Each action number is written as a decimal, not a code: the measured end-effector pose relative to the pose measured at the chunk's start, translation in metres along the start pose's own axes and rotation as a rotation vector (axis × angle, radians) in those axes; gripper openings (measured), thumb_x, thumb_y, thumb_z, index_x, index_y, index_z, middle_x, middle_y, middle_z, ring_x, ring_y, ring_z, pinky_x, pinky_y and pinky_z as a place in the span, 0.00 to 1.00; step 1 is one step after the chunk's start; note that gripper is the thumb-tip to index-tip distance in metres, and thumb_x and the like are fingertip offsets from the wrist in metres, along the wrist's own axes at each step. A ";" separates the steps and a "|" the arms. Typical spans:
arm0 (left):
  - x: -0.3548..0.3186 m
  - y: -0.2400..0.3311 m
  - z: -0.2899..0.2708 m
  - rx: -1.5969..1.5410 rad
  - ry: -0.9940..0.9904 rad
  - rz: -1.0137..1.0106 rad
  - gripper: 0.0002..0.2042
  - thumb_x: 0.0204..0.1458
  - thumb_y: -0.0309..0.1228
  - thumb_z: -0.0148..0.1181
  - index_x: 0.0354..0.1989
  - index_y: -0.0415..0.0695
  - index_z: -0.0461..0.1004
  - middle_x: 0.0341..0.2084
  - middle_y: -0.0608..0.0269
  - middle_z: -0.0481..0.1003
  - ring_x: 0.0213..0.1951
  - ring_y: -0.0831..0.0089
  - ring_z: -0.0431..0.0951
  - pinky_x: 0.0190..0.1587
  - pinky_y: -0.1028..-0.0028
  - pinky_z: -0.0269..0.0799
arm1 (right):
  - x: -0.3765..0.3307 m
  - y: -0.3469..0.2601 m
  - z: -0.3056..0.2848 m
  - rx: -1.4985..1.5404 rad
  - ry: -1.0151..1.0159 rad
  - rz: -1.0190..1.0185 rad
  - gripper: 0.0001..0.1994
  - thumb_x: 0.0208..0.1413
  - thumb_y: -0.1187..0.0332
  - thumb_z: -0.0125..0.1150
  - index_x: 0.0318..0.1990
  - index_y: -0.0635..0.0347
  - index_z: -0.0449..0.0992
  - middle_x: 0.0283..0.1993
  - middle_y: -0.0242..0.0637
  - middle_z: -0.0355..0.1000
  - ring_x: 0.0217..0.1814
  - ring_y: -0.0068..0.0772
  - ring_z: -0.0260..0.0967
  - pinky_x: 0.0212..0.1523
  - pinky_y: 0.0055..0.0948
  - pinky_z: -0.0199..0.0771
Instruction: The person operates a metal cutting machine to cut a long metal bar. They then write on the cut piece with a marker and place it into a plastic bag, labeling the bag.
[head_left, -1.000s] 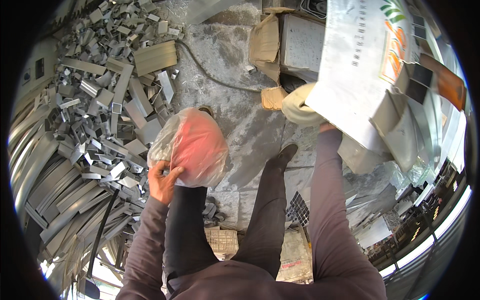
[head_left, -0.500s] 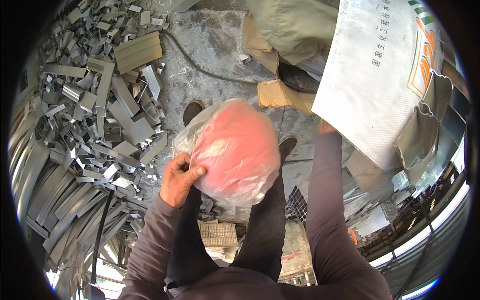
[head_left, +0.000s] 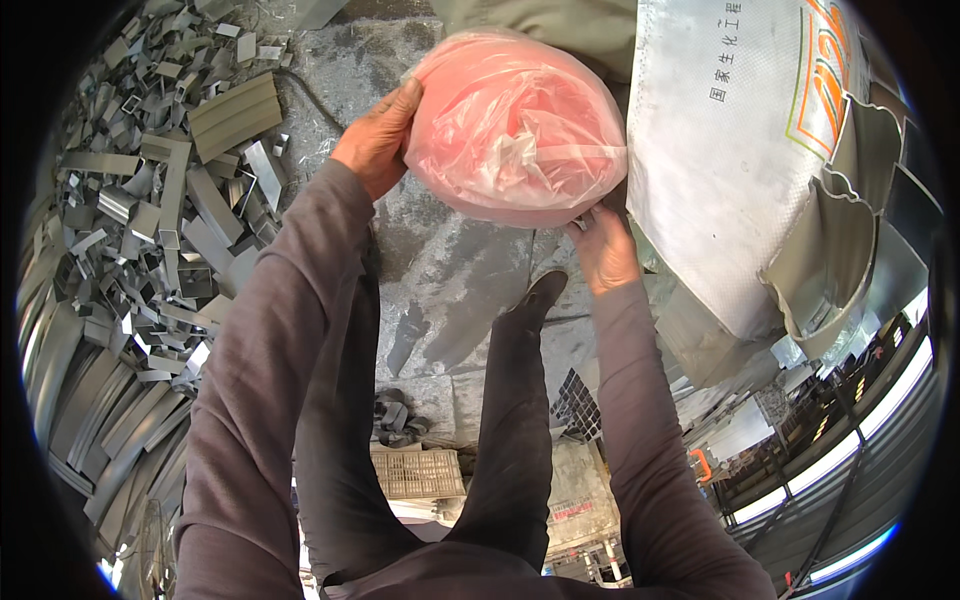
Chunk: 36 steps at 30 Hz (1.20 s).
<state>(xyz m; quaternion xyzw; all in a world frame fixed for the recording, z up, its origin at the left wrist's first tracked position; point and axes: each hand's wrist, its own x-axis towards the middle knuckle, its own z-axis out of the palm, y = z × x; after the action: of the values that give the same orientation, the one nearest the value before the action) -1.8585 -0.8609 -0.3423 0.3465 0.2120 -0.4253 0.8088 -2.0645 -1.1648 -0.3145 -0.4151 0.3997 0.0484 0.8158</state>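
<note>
A large round bundle [head_left: 510, 130], pink inside a clear plastic bag, is held out in front of me over the floor. Gathered, crumpled plastic shows on its upper face. My left hand [head_left: 382, 138] grips its left edge, thumb on top and the other fingers mostly hidden behind. At the lower right edge, my right hand [head_left: 605, 250] holds it from beneath, its fingertips partly under the bundle. What the pink stuff is, I cannot make out. Just right of the bundle stands a white woven sack [head_left: 690, 190] with printing on it.
A heap of cut metal profile pieces [head_left: 150, 200] covers the left side, with long curved strips [head_left: 110, 400] nearer me. Bent metal sheets [head_left: 825, 255] lie beyond the sack. Olive cloth [head_left: 560, 22] is at the far edge. A beige plastic crate [head_left: 418, 473] sits low between my legs.
The bundle has moved away from me and rightward, and its gathered plastic now faces up. My right hand has come from beside the sack onto the bundle; my left hand moved farther out with it.
</note>
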 end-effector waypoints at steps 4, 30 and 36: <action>0.000 0.001 0.020 0.070 -0.081 0.128 0.37 0.69 0.54 0.66 0.78 0.43 0.67 0.68 0.56 0.78 0.66 0.65 0.79 0.72 0.61 0.76 | 0.005 -0.003 0.006 0.054 0.181 -0.150 0.27 0.72 0.62 0.57 0.76 0.59 0.69 0.76 0.38 0.71 0.77 0.47 0.68 0.79 0.53 0.66; -0.036 -0.133 0.027 1.409 0.190 0.446 0.24 0.62 0.36 0.70 0.65 0.42 0.80 0.77 0.48 0.65 0.69 0.43 0.75 0.70 0.55 0.74 | -0.036 -0.047 -0.081 -0.114 0.381 -0.115 0.30 0.63 0.63 0.69 0.71 0.64 0.72 0.65 0.49 0.80 0.65 0.50 0.78 0.64 0.47 0.79; -0.265 -0.098 -0.118 1.818 0.345 -0.173 0.25 0.59 0.48 0.73 0.55 0.39 0.83 0.51 0.42 0.82 0.56 0.41 0.81 0.61 0.51 0.77 | -0.204 0.026 -0.113 -1.211 0.414 0.118 0.33 0.61 0.66 0.69 0.74 0.63 0.70 0.62 0.46 0.81 0.61 0.45 0.79 0.61 0.47 0.79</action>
<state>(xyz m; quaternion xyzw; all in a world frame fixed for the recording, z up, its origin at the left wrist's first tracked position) -2.0910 -0.6689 -0.2896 0.8887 -0.0605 -0.4293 0.1491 -2.2820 -1.1772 -0.2277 -0.7803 0.4730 0.2293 0.3388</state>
